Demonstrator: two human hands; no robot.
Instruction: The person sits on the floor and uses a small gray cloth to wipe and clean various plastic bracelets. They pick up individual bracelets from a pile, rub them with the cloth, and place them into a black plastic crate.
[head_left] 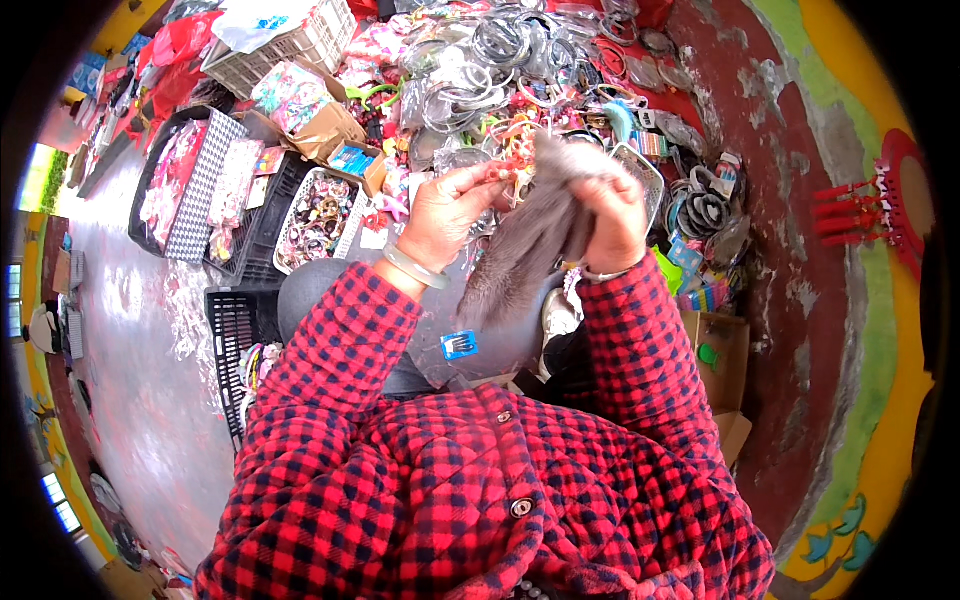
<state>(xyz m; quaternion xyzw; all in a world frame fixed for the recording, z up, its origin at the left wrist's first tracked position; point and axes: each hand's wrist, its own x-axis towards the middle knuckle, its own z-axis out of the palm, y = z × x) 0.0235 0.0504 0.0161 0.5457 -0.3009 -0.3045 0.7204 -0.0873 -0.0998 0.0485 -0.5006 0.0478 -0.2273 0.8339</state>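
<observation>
A long grey furry piece (530, 245), like a faux-fur tail, hangs down between my two raised hands. My right hand (612, 215) grips its upper end, fingers closed over the fur. My left hand (448, 212) pinches the top edge of the same piece beside it, a pale bangle on that wrist. Both forearms are in red and black checked quilted sleeves. Below the fur lies a clear plastic bag (470, 345) with a small blue card on it.
Ahead lies a heap of hair hoops, clips and bangles (520, 70). White baskets (322, 215) and black crates (232, 330) with small accessories stand to the left. Cardboard boxes (720, 355) sit at the right beside a red-brown wall.
</observation>
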